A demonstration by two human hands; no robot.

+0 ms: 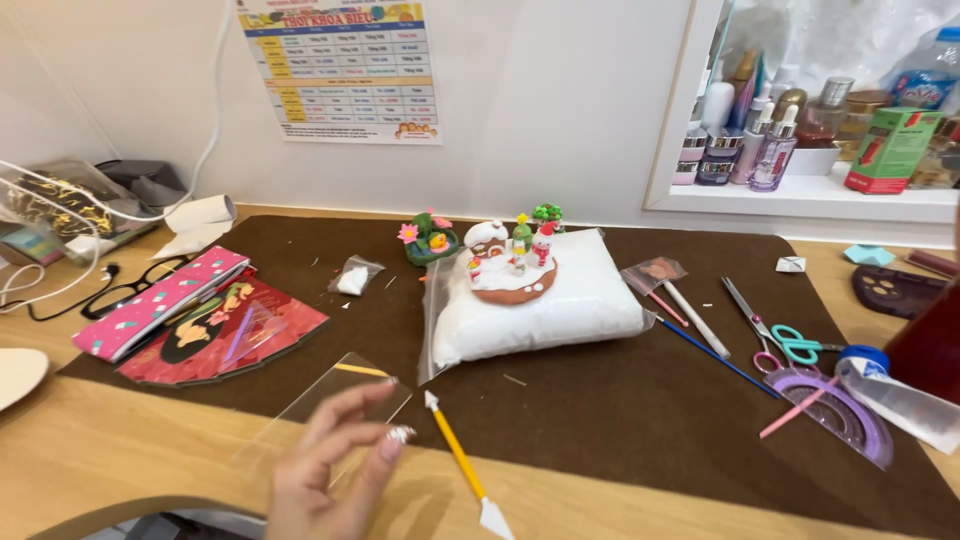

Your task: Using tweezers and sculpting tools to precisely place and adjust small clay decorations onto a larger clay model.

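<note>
My left hand (pixel 335 465) comes in from the bottom edge, slightly blurred, fingers loosely spread and holding nothing I can see. It hovers over a clear plastic sheet (pixel 300 415) lying at the brown mat's (pixel 620 410) front edge. A yellow-handled modelling tool (pixel 458 452) with white tips lies just right of the fingers. Further back, a white pillow-like bag (pixel 560 310) carries a brown clay disc (pixel 520 287) with tiny figures: a house, a snowman and trees. A green clay piece with flowers (pixel 430 241) stands behind it. My right hand is out of view.
Pink and red packets (pixel 190 320) and black glasses (pixel 130 288) lie at the left. Scissors (pixel 775 335), a purple protractor (pixel 838 412), a blue pen (pixel 715 355) and thin sticks lie at the right. A shelf (pixel 800 198) holds bottles and a green box (pixel 890 150).
</note>
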